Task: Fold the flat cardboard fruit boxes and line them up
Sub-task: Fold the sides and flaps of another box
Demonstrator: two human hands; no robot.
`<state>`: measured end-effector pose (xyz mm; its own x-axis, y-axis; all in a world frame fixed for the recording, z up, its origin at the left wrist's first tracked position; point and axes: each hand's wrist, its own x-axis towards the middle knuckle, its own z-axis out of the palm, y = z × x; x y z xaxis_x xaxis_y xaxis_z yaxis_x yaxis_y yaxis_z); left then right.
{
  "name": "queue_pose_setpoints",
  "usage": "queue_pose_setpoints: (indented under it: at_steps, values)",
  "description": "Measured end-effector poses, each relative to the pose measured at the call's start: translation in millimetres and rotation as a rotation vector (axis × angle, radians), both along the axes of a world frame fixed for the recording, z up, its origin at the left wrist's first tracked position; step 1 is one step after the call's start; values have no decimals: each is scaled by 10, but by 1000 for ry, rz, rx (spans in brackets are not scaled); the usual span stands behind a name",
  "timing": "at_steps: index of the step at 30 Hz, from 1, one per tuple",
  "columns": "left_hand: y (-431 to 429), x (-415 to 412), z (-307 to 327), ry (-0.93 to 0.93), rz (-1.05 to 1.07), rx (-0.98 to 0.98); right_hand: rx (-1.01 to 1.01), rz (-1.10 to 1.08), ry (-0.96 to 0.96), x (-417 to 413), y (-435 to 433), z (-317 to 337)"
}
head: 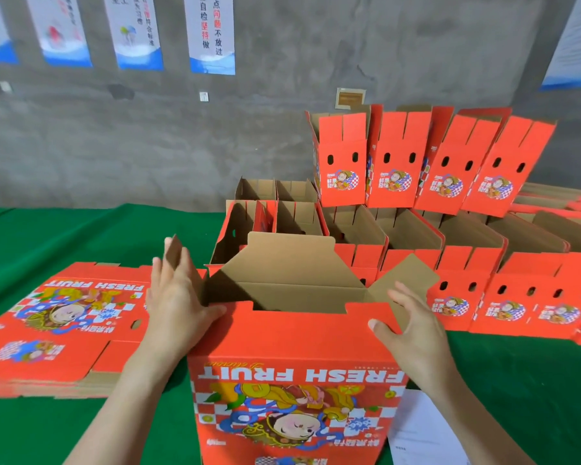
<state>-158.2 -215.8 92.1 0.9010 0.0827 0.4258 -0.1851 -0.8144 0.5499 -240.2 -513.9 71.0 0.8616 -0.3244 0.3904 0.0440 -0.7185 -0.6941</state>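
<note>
A red cardboard fruit box (292,374) printed "FRESH FRUIT" stands opened up in front of me, its brown flaps raised. My left hand (176,307) lies flat against the box's left flap, thumb hooked over the near wall's top corner. My right hand (413,327) presses on the right flap, thumb on the near wall's right corner. A stack of flat boxes (57,327) lies on the table to the left. Folded boxes (457,297) stand in rows behind and to the right.
The table wears a green cloth (64,239). More folded boxes (426,162) stand tilted on top of the back row, against a grey wall with posters. A white paper sheet (420,427) lies at the box's right foot.
</note>
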Motion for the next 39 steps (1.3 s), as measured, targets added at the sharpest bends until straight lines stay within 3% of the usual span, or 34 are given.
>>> queue_pose_setpoints:
  at_steps: [4, 10, 13, 20, 23, 26, 31, 34, 39]
  values:
    - [-113, -7, 0, -92, -59, 228, -235, 48, -5, 39, 6, 69]
    - [-84, 46, -60, -227, -267, 225, -864, 73, 239, 196, -30, 368]
    - [-91, 57, -57, -242, -358, 214, -1010, 140, 299, 295, 45, 455]
    - [-103, 20, 20, -169, -618, 266, -987, 288, 527, 409, 194, 565]
    - [-89, 22, 47, 41, -762, 138, -988, 301, 514, 389, 205, 557]
    - [-97, 146, 67, 162, -654, -8, -969, 305, 492, 360, 190, 542]
    - [-230, 411, 27, 43, -298, 406, -909, 369, 371, 318, 178, 489]
    - [-227, 486, 11, 159, -390, 315, -849, 480, 233, 289, 145, 413]
    - [-164, 521, 59, 123, -511, 172, -586, 613, -31, 198, 101, 242]
